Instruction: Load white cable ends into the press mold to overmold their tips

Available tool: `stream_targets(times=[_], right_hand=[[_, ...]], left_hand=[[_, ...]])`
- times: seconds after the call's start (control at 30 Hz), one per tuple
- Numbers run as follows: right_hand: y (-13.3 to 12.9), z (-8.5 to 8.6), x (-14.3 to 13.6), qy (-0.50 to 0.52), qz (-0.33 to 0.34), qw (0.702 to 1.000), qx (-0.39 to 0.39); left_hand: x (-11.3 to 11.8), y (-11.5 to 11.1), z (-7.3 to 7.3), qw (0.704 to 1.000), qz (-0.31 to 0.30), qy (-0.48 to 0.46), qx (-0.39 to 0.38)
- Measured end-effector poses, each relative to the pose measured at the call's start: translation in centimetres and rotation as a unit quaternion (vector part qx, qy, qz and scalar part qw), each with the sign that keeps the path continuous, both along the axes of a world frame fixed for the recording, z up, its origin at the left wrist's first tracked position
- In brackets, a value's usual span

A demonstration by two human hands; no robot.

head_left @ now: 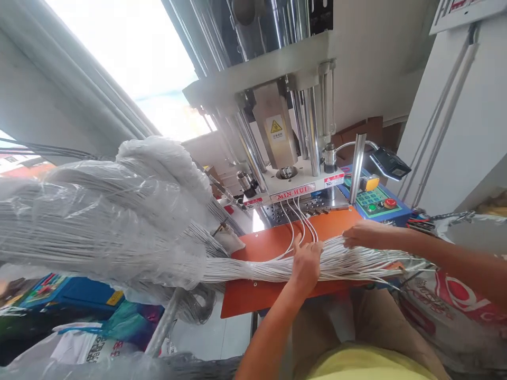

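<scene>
A thick bundle of thin white cables [253, 270] runs across an orange board [261, 241] in front of a press machine [291, 184] marked MIN-HUI. My left hand [307, 264] is closed over the middle of the bundle, its fingertips at the strands that loop up into the press. Farther right, my right hand [358, 234] has its fingers pinched together on the upper edge of the cables, where their ends fan out. Several white strands [304, 219] curve from beneath the press plate down to my left hand. Both hands' undersides are hidden.
Plastic-wrapped cables [99, 221] fill the left side, resting over a metal bar [164, 322]. A blue control box [380, 203] with green and red buttons and a small lamp [390, 162] stand right of the press. A printed sack [447, 301] sits at lower right.
</scene>
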State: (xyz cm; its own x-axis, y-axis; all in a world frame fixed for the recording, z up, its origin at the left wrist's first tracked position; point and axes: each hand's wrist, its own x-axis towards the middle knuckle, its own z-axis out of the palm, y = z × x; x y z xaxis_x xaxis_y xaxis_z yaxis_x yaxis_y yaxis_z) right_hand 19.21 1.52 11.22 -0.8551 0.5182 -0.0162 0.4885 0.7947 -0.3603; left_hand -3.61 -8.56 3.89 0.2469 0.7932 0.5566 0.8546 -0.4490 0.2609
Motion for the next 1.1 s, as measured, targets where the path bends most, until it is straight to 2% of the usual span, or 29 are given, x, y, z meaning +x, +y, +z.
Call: stream_targets(times=[0.17, 0.3, 0.4, 0.53, 0.73, 0.8, 0.83, 0.93, 0.97, 1.0, 1.1], right_hand=[[-0.2, 1.3, 2.7, 0.003, 0.017, 0.999, -0.03], [-0.9, 0.3, 2.9, 0.03, 0.026, 0.999, -0.007], [-1.1, -1.5, 1.4, 0.082, 0.011, 0.993, 0.081], [-0.5, -3.5, 0.3, 0.111, 0.047, 0.975, 0.187], [-0.6, -3.9, 2.3, 0.107, 0.059, 0.948, 0.294], [-1.9, -3.9, 2.1, 0.102, 0.076, 0.947, 0.295], [-2.7, -4.0, 1.6, 0.096, 0.085, 0.948, 0.292], [-5.3, -4.5, -1.0, 0.073, 0.131, 0.948, 0.282], [-6.0, -4.7, -2.0, 0.073, 0.141, 0.947, 0.279], [-6.6, -4.8, -2.9, 0.076, 0.149, 0.948, 0.272], [-7.3, -4.9, -4.2, 0.09, 0.167, 0.953, 0.236]], left_hand=[[-0.8, -2.5, -0.1, 0.999, -0.006, -0.019, -0.028], [-1.1, -5.2, -0.8, 0.997, -0.025, -0.03, -0.067], [-1.2, -6.1, -0.8, 0.99, -0.052, -0.07, -0.109], [-1.3, -6.2, -0.2, 0.964, -0.06, -0.138, -0.22], [-1.9, -6.8, 0.8, 0.931, -0.03, -0.2, -0.304], [-2.4, -7.0, 1.7, 0.896, -0.046, -0.233, -0.375], [-2.5, -7.1, 2.2, 0.859, -0.072, -0.268, -0.429], [-1.7, -6.8, 2.9, 0.705, -0.172, -0.385, -0.571], [-1.0, -6.6, 2.8, 0.666, -0.183, -0.419, -0.589], [0.0, -6.3, 2.5, 0.642, -0.175, -0.453, -0.593], [3.1, -5.6, 1.1, 0.612, -0.087, -0.564, -0.548]])
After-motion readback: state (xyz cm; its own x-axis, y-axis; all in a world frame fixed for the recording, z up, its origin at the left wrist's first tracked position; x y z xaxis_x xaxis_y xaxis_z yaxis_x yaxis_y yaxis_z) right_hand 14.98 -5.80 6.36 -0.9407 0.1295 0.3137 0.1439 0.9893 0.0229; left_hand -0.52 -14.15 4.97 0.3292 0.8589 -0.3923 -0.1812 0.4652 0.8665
